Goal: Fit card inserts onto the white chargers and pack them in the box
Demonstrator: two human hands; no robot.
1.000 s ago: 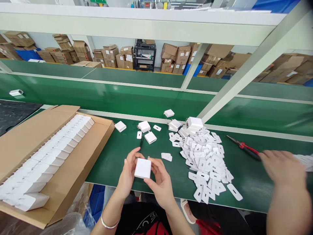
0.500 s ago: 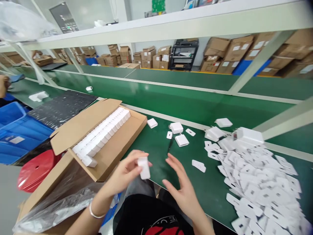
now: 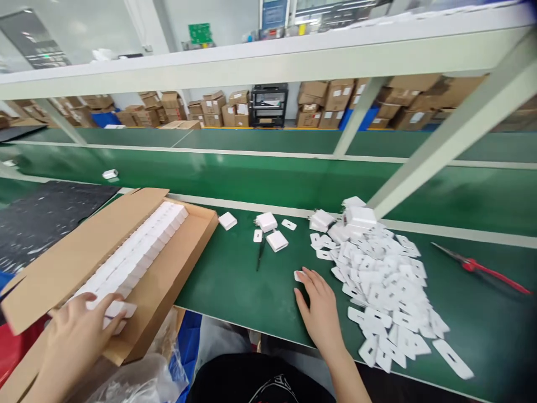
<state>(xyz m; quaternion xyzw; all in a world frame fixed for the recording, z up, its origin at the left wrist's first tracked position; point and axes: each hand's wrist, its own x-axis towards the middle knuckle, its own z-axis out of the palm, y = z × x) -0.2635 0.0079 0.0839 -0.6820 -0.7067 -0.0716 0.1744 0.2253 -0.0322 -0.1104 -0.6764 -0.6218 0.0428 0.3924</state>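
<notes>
My left hand is inside the near end of the open cardboard box. Its fingers are closed on a white charger, beside a row of white chargers lined up along the box. My right hand rests low over the green table, fingers stretched and thumb apart. Its fingertips touch a small white plate, mostly covered by them. Right of this hand lies a heap of flat white slotted plates. Ahead are loose white chargers and a thin black tool.
Red-handled pliers lie at the right. A slanted frame post rises behind the heap, under a long shelf. A black mat lies left of the box. Plastic bags hang below the table edge.
My left hand has moved left and down into the box with the white charger. My right hand has come down onto the small white plate. The view has turned right, showing the pliers.
</notes>
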